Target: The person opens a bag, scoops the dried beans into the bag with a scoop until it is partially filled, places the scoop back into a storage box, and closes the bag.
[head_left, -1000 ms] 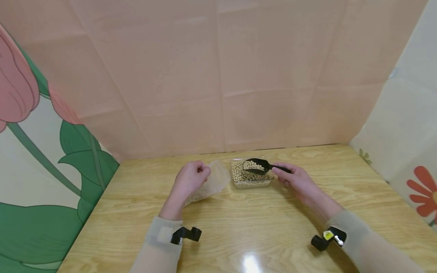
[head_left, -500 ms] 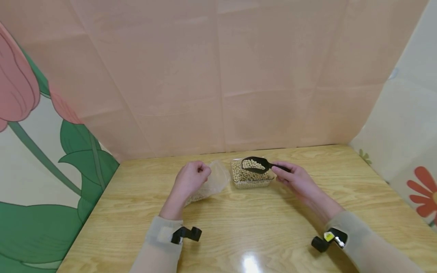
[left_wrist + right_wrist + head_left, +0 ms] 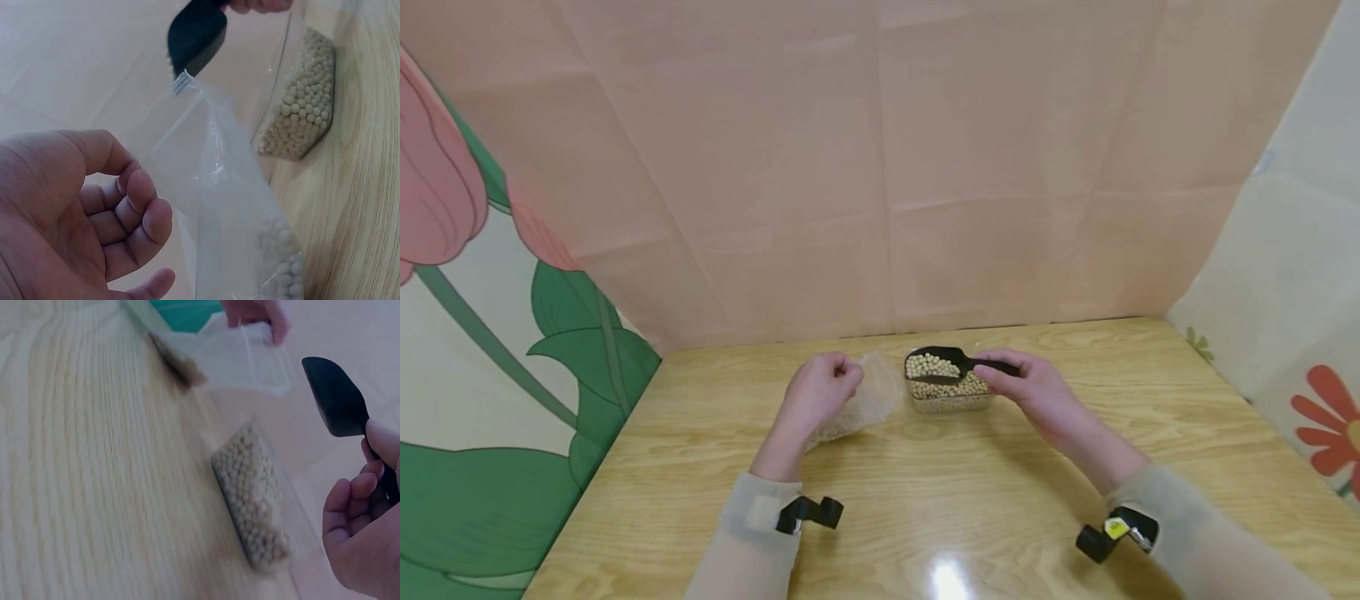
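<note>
My right hand (image 3: 1037, 392) grips the handle of a black scoop (image 3: 958, 363) that is heaped with pale round beans (image 3: 931, 365). The scoop is above the left part of a clear plastic box (image 3: 951, 405), which holds more of these beans. My left hand (image 3: 822, 392) pinches the top edge of a clear zip bag (image 3: 215, 181); the bag stands left of the box with some beans (image 3: 284, 259) at its bottom. From the right wrist view, the scoop (image 3: 337, 397) appears near the bag's mouth but apart from it.
Everything stands on a wood-grain table (image 3: 887, 500). A pink sheet (image 3: 880, 167) rises behind the table's back edge. A printed flower panel (image 3: 475, 333) borders the left side, and a pale wall (image 3: 1285, 275) the right.
My right hand has moved left, carrying the loaded scoop from over the box's right part toward the bag. The left hand, bag and box have stayed put.
</note>
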Tool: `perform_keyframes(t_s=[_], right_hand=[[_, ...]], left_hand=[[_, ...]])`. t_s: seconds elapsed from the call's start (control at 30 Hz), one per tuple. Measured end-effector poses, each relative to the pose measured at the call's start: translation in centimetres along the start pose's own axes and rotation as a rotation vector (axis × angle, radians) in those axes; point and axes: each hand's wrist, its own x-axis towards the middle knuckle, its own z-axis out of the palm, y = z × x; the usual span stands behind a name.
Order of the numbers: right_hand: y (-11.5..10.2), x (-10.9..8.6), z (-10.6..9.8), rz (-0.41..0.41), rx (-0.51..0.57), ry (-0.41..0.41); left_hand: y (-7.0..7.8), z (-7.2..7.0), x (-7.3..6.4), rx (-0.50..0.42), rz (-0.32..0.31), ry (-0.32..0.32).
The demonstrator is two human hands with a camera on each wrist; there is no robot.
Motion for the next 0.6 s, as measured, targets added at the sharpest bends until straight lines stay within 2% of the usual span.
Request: perform_keyframes(t_s=[0.23, 0.6], right_hand=[[-1.0, -0.1, 1.8, 0.006, -0.086, -0.023], [-1.7, 0.1, 3.1, 0.017, -0.126, -0.028]], left_hand=[[0.2, 0.0, 0.1, -0.001, 0.002, 0.007], [0.3, 0.1, 0.2, 0.026, 0.005, 0.019]])
